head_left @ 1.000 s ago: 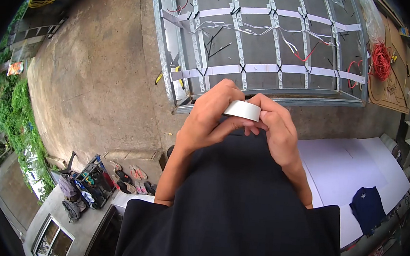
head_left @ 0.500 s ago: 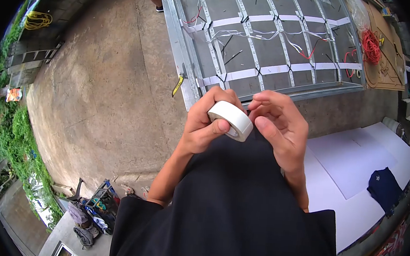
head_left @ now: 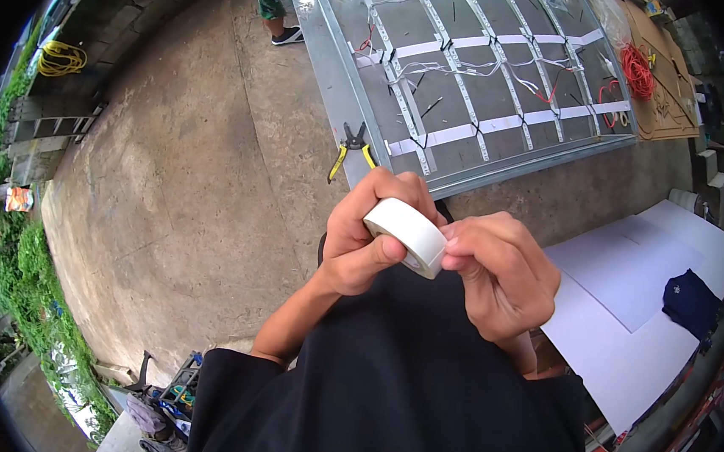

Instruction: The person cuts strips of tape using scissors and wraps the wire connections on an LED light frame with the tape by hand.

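A roll of white tape (head_left: 410,229) is held in front of my chest. My left hand (head_left: 359,241) is closed around it, with the thumb in the core and the fingers behind the far side. My right hand (head_left: 507,276) pinches at the roll's right edge with thumb and forefinger. Whether a loose tape end sits between those fingertips is too small to tell. Just beyond my left hand, yellow-handled wire strippers (head_left: 353,143) lie on the edge of a metal frame (head_left: 502,171).
Across the frame run light strips (head_left: 467,77), white bands and loose wires. Another person's leg and shoe (head_left: 288,35) are at its far left corner. Red wire (head_left: 638,71) lies on brown board. White sheets (head_left: 595,346) with a dark cloth (head_left: 690,303) are at right.
My right hand has come in from open fingers to a pinch on the tape roll's edge. The view has shifted, and more of the other person's leg shows.
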Action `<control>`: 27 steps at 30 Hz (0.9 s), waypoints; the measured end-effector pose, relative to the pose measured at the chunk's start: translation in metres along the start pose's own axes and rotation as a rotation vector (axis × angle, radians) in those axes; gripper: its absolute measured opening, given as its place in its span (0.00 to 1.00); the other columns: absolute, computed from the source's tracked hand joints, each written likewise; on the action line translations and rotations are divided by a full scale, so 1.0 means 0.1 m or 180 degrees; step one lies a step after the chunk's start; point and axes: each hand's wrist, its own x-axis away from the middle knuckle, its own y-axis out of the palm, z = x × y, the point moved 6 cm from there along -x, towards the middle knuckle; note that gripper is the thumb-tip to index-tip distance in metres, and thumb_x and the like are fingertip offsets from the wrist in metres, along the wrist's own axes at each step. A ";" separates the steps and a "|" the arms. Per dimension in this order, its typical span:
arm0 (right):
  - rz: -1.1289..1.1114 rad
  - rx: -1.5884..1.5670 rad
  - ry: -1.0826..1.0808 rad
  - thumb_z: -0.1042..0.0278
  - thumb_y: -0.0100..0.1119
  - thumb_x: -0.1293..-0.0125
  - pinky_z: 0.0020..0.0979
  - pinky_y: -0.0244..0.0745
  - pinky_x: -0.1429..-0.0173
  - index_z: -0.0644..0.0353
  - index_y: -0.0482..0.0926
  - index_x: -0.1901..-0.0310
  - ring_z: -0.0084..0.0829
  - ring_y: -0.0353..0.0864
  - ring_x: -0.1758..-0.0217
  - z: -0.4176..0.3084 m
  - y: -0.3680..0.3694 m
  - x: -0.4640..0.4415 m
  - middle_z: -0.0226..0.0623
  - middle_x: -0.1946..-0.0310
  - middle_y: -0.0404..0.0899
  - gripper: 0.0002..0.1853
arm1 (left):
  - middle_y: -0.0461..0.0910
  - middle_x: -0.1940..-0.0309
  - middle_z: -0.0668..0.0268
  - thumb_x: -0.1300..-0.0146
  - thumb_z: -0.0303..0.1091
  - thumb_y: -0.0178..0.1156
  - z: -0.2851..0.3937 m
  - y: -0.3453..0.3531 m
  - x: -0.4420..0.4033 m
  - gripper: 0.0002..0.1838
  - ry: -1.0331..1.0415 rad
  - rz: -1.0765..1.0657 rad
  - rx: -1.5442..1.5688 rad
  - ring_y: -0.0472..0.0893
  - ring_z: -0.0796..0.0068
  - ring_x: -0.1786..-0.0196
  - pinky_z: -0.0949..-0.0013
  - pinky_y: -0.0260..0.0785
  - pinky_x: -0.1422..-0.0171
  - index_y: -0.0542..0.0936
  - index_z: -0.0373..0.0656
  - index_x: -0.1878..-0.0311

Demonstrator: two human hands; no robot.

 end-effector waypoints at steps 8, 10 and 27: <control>-0.0224 0.0183 0.0249 0.88 0.64 0.45 0.27 0.78 0.67 0.70 0.79 0.63 0.32 0.80 0.70 -0.09 0.20 0.03 0.39 0.71 0.79 0.08 | 0.68 0.73 0.65 0.34 0.47 0.62 0.10 -0.15 0.14 0.21 0.0174 -0.0014 -0.0126 0.67 0.72 0.69 0.67 0.65 0.63 0.68 0.39 0.62; -0.0318 0.0224 0.0270 0.88 0.64 0.45 0.28 0.78 0.67 0.69 0.79 0.63 0.32 0.81 0.70 -0.06 0.23 0.04 0.40 0.71 0.79 0.08 | 0.68 0.72 0.64 0.34 0.47 0.61 0.08 -0.17 0.15 0.21 0.0149 -0.0024 -0.0119 0.68 0.72 0.69 0.66 0.67 0.62 0.68 0.38 0.62; -0.0864 -0.0806 0.0766 0.81 0.65 0.42 0.28 0.74 0.67 0.65 0.77 0.66 0.31 0.79 0.70 0.49 -0.47 -0.38 0.36 0.73 0.78 0.06 | 0.75 0.67 0.58 0.39 0.40 0.67 -0.22 0.28 -0.36 0.19 0.0730 -0.0112 -0.0316 0.76 0.65 0.63 0.64 0.71 0.57 0.72 0.34 0.58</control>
